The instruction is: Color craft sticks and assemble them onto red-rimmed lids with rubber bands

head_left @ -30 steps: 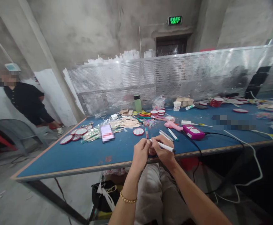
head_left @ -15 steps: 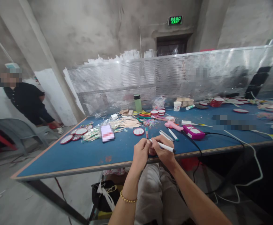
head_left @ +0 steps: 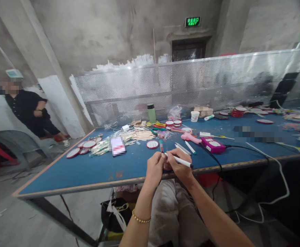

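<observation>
My left hand (head_left: 155, 165) is closed at the table's front edge, pinching a narrow flat stick (head_left: 161, 144) with teal and red colour bands on its upper part. In my right hand (head_left: 180, 167) is a white marker (head_left: 182, 161), its dark end pointing right and its tip at the stick near my left fingertips. Both hands nearly touch; the stick's lower part is hidden by the fingers. Just beyond them lie more white markers (head_left: 190, 148) and a round red-rimmed disc (head_left: 152, 144).
A pink glue gun (head_left: 191, 138) lies by a magenta box (head_left: 212, 145) with cables. Wooden sticks (head_left: 145, 134), a green bottle (head_left: 151, 114), a paper cup (head_left: 194, 116) and bagged sticks (head_left: 101, 147) are spread behind. A person (head_left: 29, 109) stands at left near a grey chair (head_left: 18, 144).
My hands, the marker and the stick look almost unmoved. The person at left has brought a forearm to the front of the body.
</observation>
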`<move>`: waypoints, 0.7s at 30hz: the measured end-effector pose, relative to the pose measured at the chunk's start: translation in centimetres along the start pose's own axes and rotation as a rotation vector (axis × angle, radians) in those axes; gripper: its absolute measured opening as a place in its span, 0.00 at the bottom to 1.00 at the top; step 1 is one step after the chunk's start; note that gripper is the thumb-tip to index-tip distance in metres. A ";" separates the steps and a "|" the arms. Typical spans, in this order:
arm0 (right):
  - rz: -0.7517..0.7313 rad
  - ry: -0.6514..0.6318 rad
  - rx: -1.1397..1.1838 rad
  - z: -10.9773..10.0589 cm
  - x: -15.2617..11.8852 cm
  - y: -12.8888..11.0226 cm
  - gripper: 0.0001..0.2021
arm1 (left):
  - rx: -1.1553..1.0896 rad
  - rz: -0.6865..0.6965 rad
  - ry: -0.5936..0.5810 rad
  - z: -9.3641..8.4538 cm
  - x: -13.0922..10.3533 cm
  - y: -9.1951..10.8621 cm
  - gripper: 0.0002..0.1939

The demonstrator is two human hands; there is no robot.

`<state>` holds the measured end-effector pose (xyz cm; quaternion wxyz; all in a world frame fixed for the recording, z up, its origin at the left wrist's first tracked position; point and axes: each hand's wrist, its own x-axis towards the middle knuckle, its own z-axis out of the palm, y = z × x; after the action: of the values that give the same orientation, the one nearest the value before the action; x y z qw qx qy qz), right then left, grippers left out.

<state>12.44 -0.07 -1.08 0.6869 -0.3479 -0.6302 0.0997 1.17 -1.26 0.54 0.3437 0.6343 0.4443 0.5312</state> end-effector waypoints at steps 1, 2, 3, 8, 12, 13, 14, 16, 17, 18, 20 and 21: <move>-0.004 -0.001 -0.002 0.0 0.0 0.1 0.09 | -0.001 -0.001 0.004 0.0 0.0 -0.1 0.18; -0.006 -0.002 -0.003 0.0 0.0 0.1 0.09 | -0.003 0.000 0.006 0.0 0.0 -0.1 0.18; -0.009 -0.003 -0.005 0.0 0.0 0.1 0.09 | -0.004 0.001 0.006 0.0 0.0 -0.2 0.18; -0.041 -0.006 -0.049 0.0 0.0 0.0 0.09 | -0.011 0.012 0.004 0.0 0.0 -0.2 0.17; -0.070 0.029 -0.070 -0.1 0.1 -0.1 0.09 | 0.000 0.018 0.012 0.0 0.0 -0.1 0.17; -0.081 0.034 -0.077 -0.2 0.2 -0.1 0.09 | 0.006 0.020 0.017 0.0 0.0 0.0 0.17; -0.089 0.037 -0.079 -0.2 0.2 -0.1 0.09 | 0.010 0.021 0.023 0.0 0.0 0.0 0.17; -0.094 0.041 -0.072 -0.2 0.2 -0.2 0.08 | 0.015 0.021 0.034 0.0 0.1 0.0 0.17; -0.095 0.044 -0.070 -0.3 0.2 -0.2 0.08 | 0.017 0.022 0.037 0.1 0.1 0.1 0.17; -0.093 0.048 -0.069 -0.3 0.3 -0.2 0.08 | 0.018 0.025 0.040 0.1 0.1 0.1 0.17; -0.094 0.039 -0.077 -0.3 0.3 -0.3 0.09 | 0.022 0.029 0.043 0.0 0.0 0.2 0.17; -0.093 0.028 -0.082 -0.3 0.3 -0.3 0.09 | 0.024 0.031 0.044 0.0 0.0 0.2 0.16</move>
<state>12.73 -0.21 -0.64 0.6847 -0.3476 -0.6396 0.0368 1.25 -1.32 0.73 0.3179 0.6335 0.4482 0.5448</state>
